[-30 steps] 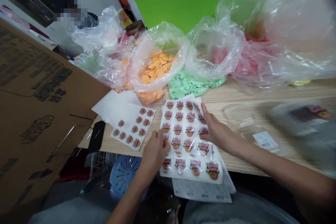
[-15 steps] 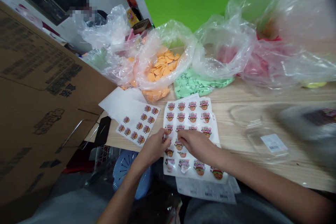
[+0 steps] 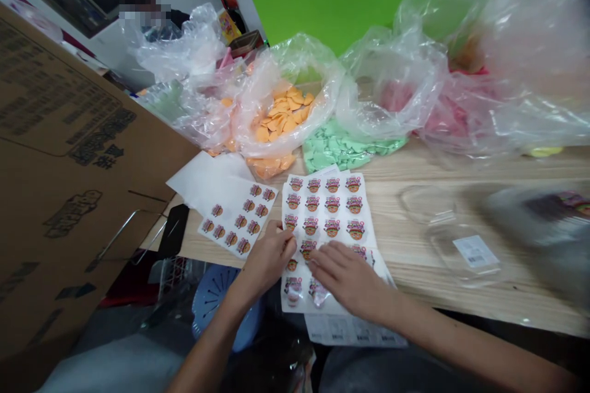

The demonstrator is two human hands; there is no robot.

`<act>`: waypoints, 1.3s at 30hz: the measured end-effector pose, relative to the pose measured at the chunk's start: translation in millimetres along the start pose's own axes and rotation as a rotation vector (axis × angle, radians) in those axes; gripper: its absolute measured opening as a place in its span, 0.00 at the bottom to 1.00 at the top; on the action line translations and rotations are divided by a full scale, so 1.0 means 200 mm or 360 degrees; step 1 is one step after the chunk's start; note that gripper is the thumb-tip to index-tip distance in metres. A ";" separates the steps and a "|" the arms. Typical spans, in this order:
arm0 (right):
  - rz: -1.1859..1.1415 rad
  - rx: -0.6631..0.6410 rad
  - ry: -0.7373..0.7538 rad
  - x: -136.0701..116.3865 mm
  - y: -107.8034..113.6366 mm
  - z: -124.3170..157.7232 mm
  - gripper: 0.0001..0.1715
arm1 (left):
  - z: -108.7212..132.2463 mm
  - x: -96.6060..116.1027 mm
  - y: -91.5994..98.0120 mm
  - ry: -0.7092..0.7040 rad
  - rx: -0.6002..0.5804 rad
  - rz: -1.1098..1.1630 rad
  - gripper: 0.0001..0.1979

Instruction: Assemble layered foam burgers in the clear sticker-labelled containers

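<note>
A white sheet of burger stickers (image 3: 343, 215) lies at the table's front edge, with printed label sheets (image 3: 354, 331) showing from under it. At the left edge of the sticker sheet, my left hand (image 3: 271, 253) is closed in a pinch; whatever is between its fingertips is too small to make out. My right hand (image 3: 345, 273) rests on the lower part of the sheet, its fingers stretched out and covering some stickers. To the left lies a second sticker sheet (image 3: 230, 227), partly bare of stickers.
Clear bags stand along the back, holding orange pieces (image 3: 286, 113), green pieces (image 3: 350, 144) and pink pieces (image 3: 449, 116). A clear plastic box (image 3: 461, 252) lies at right. A large cardboard box (image 3: 83, 166) borders the left; a blue basket (image 3: 214, 301) sits below the table. A person is at back left.
My right hand has gone from curled fingers to fingers laid out on the sheet, a little lower. My left hand stays pinched near the sheet's left edge. The view has shifted slightly.
</note>
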State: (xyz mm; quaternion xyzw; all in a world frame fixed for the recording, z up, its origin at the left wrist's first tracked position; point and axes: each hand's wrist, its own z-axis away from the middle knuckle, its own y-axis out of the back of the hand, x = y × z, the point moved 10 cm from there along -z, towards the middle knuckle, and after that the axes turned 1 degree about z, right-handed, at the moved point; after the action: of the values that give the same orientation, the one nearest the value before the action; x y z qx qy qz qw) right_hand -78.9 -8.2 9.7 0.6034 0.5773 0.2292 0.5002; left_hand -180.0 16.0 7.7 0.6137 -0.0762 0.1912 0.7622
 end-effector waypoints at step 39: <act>0.0506 -0.0180 0.0188 -0.18 -0.06 -0.03 0.15 | -0.02 0.06 0.00 -0.0358 -0.0010 -0.0659 0.09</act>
State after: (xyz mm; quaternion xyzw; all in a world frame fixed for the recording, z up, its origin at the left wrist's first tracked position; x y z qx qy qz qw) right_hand -98.4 -41.7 12.7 0.6434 0.4893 0.3725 0.4560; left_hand -169.1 21.9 11.1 0.6312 -0.0337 -0.0389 0.7739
